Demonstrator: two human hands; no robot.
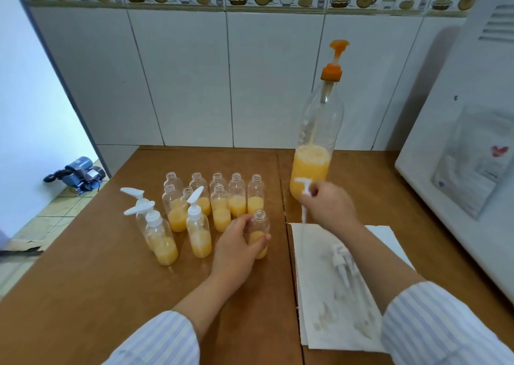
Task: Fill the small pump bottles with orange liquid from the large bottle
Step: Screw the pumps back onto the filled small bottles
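Paper towel (319, 295) nearest, at table (111, 295) edge; left hand (236, 250) fingers grip open bottle (260, 232); right hand (331, 204) pinches pump (304, 195).

Left of the large bottle (314, 147) we find a tight cluster of small bottles (219, 200) blocking passage; in front of it, pump heads (345, 264) on paper towel (319, 295); behind, bare tabletop (222, 159).

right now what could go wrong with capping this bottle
1. The left hand grips the open bottle close beside other uncapped bottles; a nudge could topple them and spill.
2. The pump pinched in the right hand has a long tube that may miss the narrow neck or drip.
3. The right arm reaches near the tall large bottle, which could tip.
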